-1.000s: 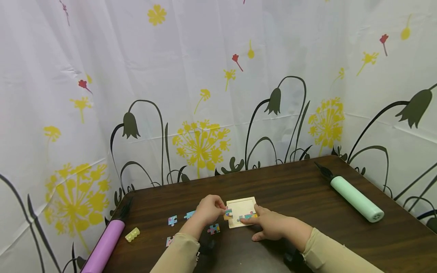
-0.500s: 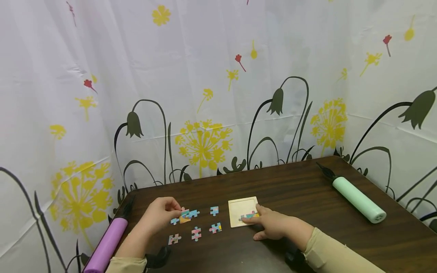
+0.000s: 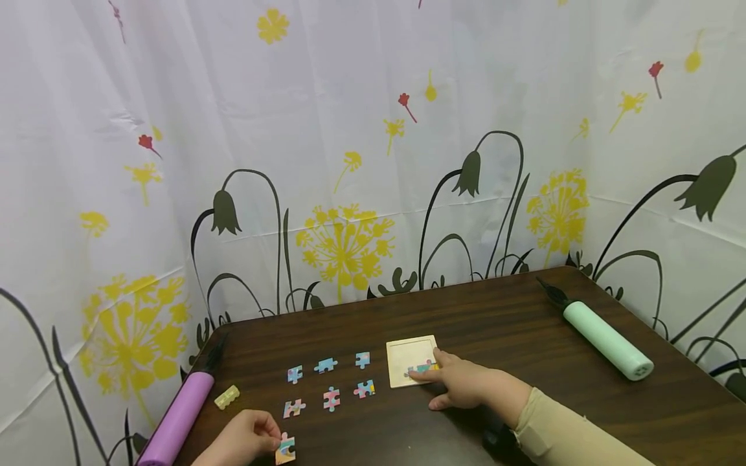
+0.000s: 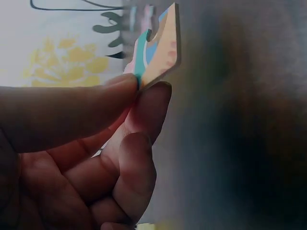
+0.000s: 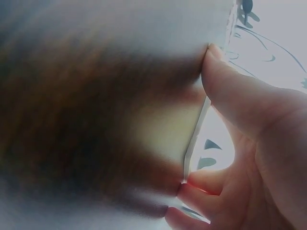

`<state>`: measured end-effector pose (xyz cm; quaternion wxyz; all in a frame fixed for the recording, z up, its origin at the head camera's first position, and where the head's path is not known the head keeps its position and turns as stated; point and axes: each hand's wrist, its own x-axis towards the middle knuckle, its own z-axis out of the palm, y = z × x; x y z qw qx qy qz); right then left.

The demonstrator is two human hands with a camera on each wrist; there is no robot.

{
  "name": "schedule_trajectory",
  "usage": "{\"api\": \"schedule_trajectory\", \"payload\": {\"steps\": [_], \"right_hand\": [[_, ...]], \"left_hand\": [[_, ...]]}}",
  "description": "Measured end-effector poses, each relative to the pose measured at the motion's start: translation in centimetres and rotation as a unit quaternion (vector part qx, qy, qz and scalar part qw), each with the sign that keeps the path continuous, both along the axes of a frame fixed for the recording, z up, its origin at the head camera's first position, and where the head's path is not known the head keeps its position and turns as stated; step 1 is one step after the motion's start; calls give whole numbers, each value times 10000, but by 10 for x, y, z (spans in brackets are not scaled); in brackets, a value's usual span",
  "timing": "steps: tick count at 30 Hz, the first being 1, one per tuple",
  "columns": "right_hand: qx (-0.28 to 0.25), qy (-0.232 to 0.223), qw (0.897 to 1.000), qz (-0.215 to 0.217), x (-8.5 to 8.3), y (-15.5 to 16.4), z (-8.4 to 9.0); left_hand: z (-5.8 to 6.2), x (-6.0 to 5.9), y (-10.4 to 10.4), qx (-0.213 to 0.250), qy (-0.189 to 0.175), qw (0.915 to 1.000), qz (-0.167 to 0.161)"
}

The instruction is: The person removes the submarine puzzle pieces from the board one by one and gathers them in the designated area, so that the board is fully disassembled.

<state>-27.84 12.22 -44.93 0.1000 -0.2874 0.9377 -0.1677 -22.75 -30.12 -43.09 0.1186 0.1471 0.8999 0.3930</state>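
Observation:
Near the table's front left, my left hand (image 3: 247, 437) pinches a jigsaw piece (image 3: 285, 450) between thumb and fingers. That piece is orange, teal and pink; in the left wrist view it appears tilted, its edge toward the camera. My right hand (image 3: 466, 383) rests at the right side of a shallow wooden puzzle tray (image 3: 405, 353), its fingers extended over the rim. Joined puzzle pieces (image 3: 421, 369) lie along the tray's lower part, partly covered by those fingers. In the right wrist view, the thumb and fingertips touch the blurred tabletop beside the tray's edge.
Several loose jigsaw pieces (image 3: 331, 399) lie in two rows left of the tray. A small yellow block (image 3: 226, 397) sits farther left, beside a purple pump (image 3: 177, 421). A mint-green pump (image 3: 609, 340) lies at the right. A patterned curtain (image 3: 350, 162) hangs behind the table (image 3: 489, 310).
My left hand has carried the pinched piece from the tray's left edge leftward, over the loose pieces, then down toward the table's front left. My right hand has stayed at the tray.

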Motion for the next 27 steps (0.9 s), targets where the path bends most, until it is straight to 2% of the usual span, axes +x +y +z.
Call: {"api": "schedule_trajectory", "payload": {"steps": [4,10,15,18,21,25,27], "right_hand": [[-3,-9,10000,-12,0,0,1],[-8,-18,10000,-50,0,0,-1],[-12,-14,10000,-32,-1,1,-3],[-37,-21,10000,-37,-1,0,-3],[-38,3,10000,-19,0,0,-3],[-26,-6,10000,-5,0,0,-2],[-17,-19,10000,-2,0,0,-1]], "left_hand": [[-7,0,3,-129,-44,9998,141],[-14,-2,7,-359,243,9984,354],[-14,-5,16,-537,459,9944,780],[-2,-8,31,-739,717,9886,1102],[17,-15,52,-850,954,9843,1216],[40,-33,87,-971,1205,9837,918],[47,-45,107,-1011,1263,9844,693]]}}
